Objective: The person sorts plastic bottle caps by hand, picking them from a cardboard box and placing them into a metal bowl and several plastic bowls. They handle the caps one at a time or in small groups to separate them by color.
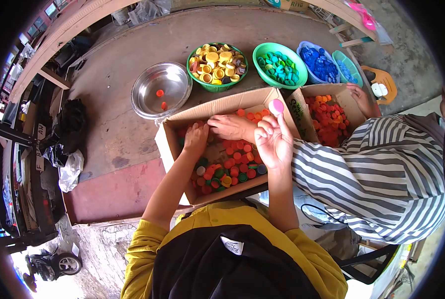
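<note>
A cardboard box [222,196] in front of me holds many loose bottle caps [234,167], mostly red and orange with some green ones. My left hand [196,139] reaches into its left side, fingers stretched down over the caps, fingertips partly hidden. Raised above the box's right side, my right hand [274,144] has a pink and white bottle cap [276,106] at its fingertips. Beside my left hand, a co-worker's hand [228,127] also reaches into this box. The co-worker's other hand [361,99] rests at a second box.
The second cardboard box [309,130] holds red and orange caps. Along the back stand a metal bowl [147,89] with two orange caps, a green basket [214,87] of yellow caps, a green basin [262,50] and blue-filled basins [339,74]. A striped sleeve [352,169] is close at right.
</note>
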Tool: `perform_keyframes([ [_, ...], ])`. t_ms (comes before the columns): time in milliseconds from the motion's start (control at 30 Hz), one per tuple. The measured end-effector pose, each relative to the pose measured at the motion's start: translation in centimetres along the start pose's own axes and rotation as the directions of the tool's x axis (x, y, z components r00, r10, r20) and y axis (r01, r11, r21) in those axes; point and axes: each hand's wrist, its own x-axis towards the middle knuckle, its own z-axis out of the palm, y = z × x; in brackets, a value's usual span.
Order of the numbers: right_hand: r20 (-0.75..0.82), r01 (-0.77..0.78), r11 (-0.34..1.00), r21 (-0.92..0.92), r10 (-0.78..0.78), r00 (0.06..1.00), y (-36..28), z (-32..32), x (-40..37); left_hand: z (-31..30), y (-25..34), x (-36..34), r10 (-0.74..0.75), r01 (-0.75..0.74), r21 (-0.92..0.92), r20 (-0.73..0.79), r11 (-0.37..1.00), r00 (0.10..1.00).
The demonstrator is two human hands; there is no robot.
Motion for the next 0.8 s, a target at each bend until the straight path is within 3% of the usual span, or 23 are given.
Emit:
perform_keyframes([
  [67,-0.013,0.015,1.0,-0.012,-0.015,1.0,0.1,-0.1,-0.1,-0.3,0.7,-0.2,0.006,-0.007,-0.022,-0.063,1.0,0.998],
  [167,-0.041,-0.013,0.998,-0.065,0.011,0.999,0.3,-0.3,-0.1,-1.6,1.5,0.3,-0.032,0.034,-0.038,0.064,0.999,0.997],
  [367,-0.092,-0.016,0.996,-0.083,0.008,0.996,0.6,-0.9,-0.1,-1.6,1.1,0.4,-0.015,0.016,-0.094,0.008,0.995,1.0],
  [467,-0.103,-0.011,0.983,-0.183,-0.008,0.995,0.4,-0.5,-0.5,-3.5,1.3,-0.2,-0.12,0.135,-0.36,0.063,0.923,0.991],
  [567,-0.118,0.014,0.964,-0.264,-0.047,0.992,0.1,-0.6,-1.3,-8.1,0.6,0.9,-0.049,0.101,-0.682,0.096,0.724,0.994],
  [667,-0.15,0.072,0.958,-0.279,-0.118,0.982,-0.2,-1.1,-1.6,-10.2,-0.8,4.5,-0.087,-0.097,-0.588,-0.277,0.803,0.957],
  [767,-0.175,0.132,0.959,-0.25,-0.179,0.968,-0.5,-0.6,-1.2,-13.6,-0.6,8.2,-0.198,-0.064,-0.634,-0.333,0.77,0.922],
  [800,-0.178,0.126,0.965,-0.232,-0.169,0.969,-0.6,-0.6,-1.0,-13.0,-1.5,9.6,-0.161,-0.095,-0.567,-0.385,0.818,0.909],
])
